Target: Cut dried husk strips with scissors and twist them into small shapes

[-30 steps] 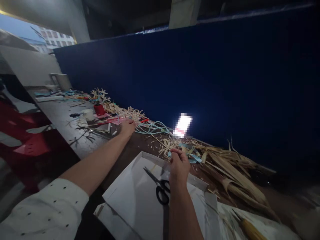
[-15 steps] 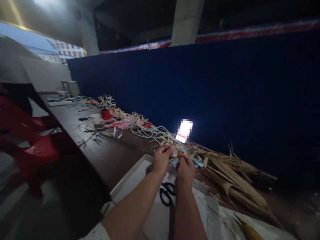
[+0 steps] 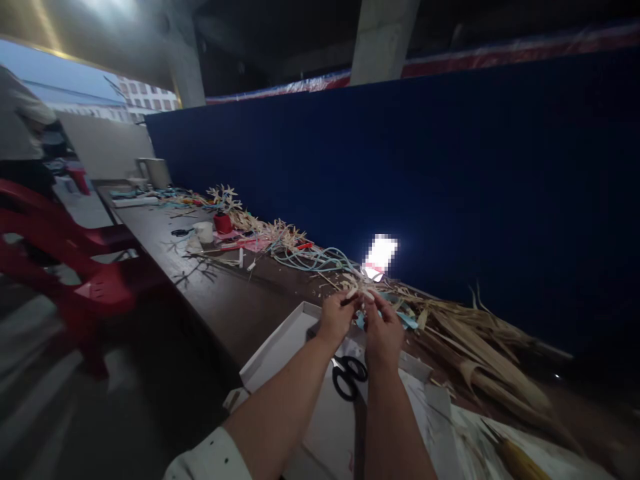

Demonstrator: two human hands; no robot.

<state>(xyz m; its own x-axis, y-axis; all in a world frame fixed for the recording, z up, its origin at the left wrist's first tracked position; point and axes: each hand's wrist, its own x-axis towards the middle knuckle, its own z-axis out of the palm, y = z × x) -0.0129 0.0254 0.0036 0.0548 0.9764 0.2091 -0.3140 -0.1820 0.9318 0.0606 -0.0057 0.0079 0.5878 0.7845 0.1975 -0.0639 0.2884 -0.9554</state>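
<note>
1. The worktop (image 3: 225,300) runs from the upper left of the frame towards the lower right. Just right of centre, the step in hand appears to be fine two-handed fingerwork; the next move seems to call for steady fingertips and a light grip.
2. Dry husks (image 3: 480,327) spread over the right of the frame, beside the right hand (image 3: 385,327).
3. A shallow white box (image 3: 273,350) sits at lower centre, under both forearms.
4. That right hand is curled, thumb and fingers pinched on a pale piece (image 3: 369,295).
5. The left hand (image 3: 336,317), near centre, is curled too, its fingertips gathered on pale material.
6. Scissors (image 3: 349,371) lie in the box between the forearms, untouched.
7. The pale piece shows between the hands; whether it is one or two, I cannot tell.
</note>
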